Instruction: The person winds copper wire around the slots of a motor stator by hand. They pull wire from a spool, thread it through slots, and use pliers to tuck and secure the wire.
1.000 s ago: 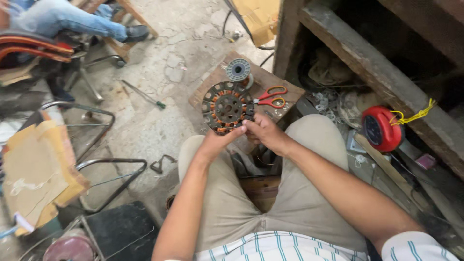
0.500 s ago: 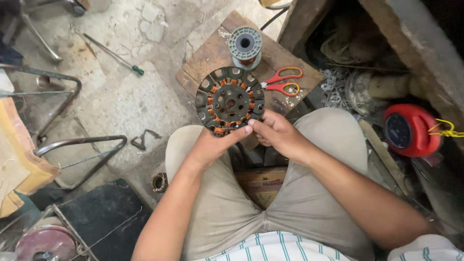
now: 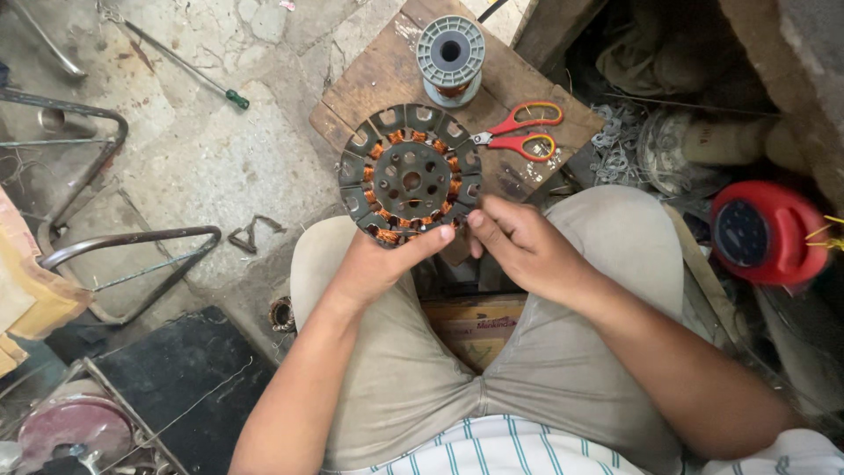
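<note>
A round dark metal stator [image 3: 410, 176] with copper windings in its slots rests over a wooden board [image 3: 369, 84]. My left hand [image 3: 378, 259] grips the stator's near rim, thumb lying along its edge. My right hand [image 3: 519, 242] sits just right of that, fingers curled at the stator's lower right edge; whether it pinches a wire is too small to tell. Both hands are above my knees, in beige trousers.
A grey spool of copper wire [image 3: 450, 54] and red-handled scissors [image 3: 519, 132] lie on the board. A screwdriver [image 3: 189, 66] lies on the stone floor at left. Metal chair frames [image 3: 132, 255] stand left; a red round case [image 3: 763, 233] and clutter fill the right.
The view has shifted down and closer over the board. My hands keep their hold at the stator's near edge, with the stator now seen flatter from above.
</note>
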